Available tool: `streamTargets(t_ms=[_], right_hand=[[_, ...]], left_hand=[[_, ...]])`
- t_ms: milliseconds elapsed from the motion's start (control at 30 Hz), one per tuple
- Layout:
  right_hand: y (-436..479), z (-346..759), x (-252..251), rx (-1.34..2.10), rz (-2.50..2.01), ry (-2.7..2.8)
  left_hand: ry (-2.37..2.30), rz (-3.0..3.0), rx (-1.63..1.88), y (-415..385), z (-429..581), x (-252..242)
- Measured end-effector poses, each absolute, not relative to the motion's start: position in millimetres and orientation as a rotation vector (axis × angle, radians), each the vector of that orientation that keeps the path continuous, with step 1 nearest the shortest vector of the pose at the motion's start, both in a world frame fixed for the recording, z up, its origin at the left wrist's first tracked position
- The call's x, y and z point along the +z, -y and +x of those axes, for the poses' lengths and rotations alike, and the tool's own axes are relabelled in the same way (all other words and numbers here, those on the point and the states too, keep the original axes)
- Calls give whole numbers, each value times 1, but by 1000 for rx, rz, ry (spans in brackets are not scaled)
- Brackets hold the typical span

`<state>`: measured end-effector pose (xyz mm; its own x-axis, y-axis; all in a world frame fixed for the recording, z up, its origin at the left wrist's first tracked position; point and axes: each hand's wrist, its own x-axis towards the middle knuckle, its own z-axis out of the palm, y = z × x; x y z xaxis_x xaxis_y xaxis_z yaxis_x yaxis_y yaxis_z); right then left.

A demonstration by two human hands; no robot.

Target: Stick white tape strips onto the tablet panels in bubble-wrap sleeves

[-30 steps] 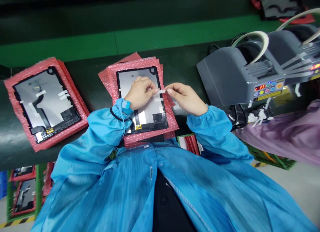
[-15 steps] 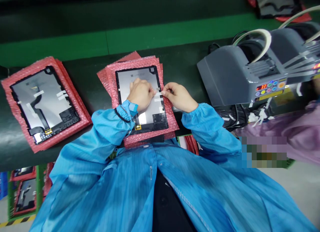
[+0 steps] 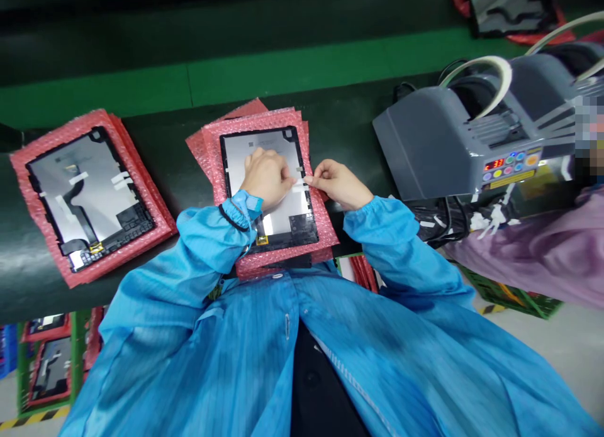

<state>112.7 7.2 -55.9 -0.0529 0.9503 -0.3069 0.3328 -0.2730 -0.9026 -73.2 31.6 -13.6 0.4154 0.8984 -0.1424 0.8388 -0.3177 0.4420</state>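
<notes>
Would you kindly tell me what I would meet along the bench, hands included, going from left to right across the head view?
Leftmost panel, left hand, white strip, right hand, nearer gray machine.

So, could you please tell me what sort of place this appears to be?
Probably an electronics workshop or factory line: flat panels lie on red bubble wrap, a gray machine with a lit display stands on the bench, and a green crate below holds similar panels.

Left hand (image 3: 268,178) on panel (image 3: 282,214), fingers (image 3: 289,181) at white strip (image 3: 300,181); right hand (image 3: 340,184) pinches strip's outer end. Panel lies on red bubble wrap (image 3: 326,228). Gray machine (image 3: 425,141) (display (image 3: 494,165) lit red) stands on desk (image 3: 346,126).
</notes>
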Motion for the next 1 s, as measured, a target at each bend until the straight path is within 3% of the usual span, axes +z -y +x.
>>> streamTargets(t_ms=[133, 300, 400, 533, 733, 1000], right_hand=[[-6, 114, -61, 1515, -1560, 1207], [-3, 114, -56, 1472, -1545, 1243], [2, 109, -50, 1184, -1602, 1394], [7, 100, -40, 750, -1579, 1493], [-3, 84, -39, 1293, -1353, 1291], [-10, 95, -33, 1327, -1357, 1372]], left_hand=[[-1450, 2236, 208, -31, -72, -12], [-1588, 2199, 290, -27, -105, 1], [-1909, 2073, 458, -18, -149, 0], [-2067, 1751, 343, 0, -181, -16], [-2031, 1729, 477, 5, -169, -33], [-2067, 1915, 351, 7, -151, -22]])
